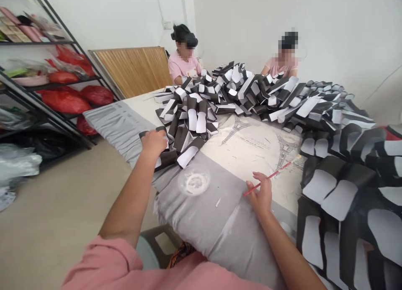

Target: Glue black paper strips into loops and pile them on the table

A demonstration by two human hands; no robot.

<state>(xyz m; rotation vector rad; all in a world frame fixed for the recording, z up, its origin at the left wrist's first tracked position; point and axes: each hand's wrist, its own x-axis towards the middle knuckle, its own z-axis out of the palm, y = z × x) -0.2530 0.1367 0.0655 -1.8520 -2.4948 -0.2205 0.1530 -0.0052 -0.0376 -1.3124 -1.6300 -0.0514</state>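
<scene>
At the left end of the pile, my left hand (154, 142) has its fingers curled round a black-and-white folded paper piece, mostly hidden beneath them. Several more such pieces (190, 152) lie beside it, black outside with white rounded panels. My right hand (261, 194) is over the grey part of the tablecloth, with a thin red stick (279, 171) pinched between thumb and fingers, slanting up to the right. Between my hands sits a round, clear shallow dish (194, 181) with a whitish smear in it.
A large heap of the paper pieces (238, 87) spans the table's far side. More finished-looking stacks (336, 189) crowd the right. Two people (185, 66) sit behind the heap. A shelf with red bags (64, 99) stands left, and a stool (157, 246) is below the table edge.
</scene>
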